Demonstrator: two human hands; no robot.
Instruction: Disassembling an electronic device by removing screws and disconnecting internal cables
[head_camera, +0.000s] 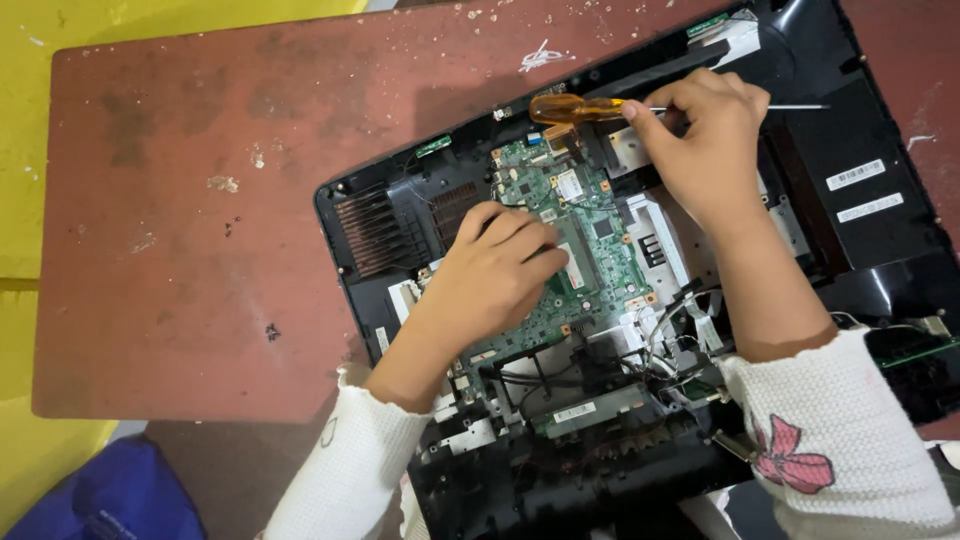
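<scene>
An opened black laptop base (385, 215) lies on a worn reddish-brown table (190, 230), its green circuit board (600, 255) exposed. My left hand (495, 270) rests on the left half of the board, fingers curled down against it with nothing visible in them. My right hand (705, 135) hovers over the upper right of the base and grips a screwdriver (575, 108) with an amber handle. The handle points left and the thin metal shaft sticks out to the right of the fingers. Both arms wear white knitted sleeves, the right one bearing a pink flower.
Copper cooling fins (375, 230) sit in the laptop's left corner. Loose cables and ribbon connectors (685, 330) cluster near the lower edge. White labels (865, 190) mark the black panel on the right. A blue object (110, 495) lies below the table, beside a yellow surface (25, 120).
</scene>
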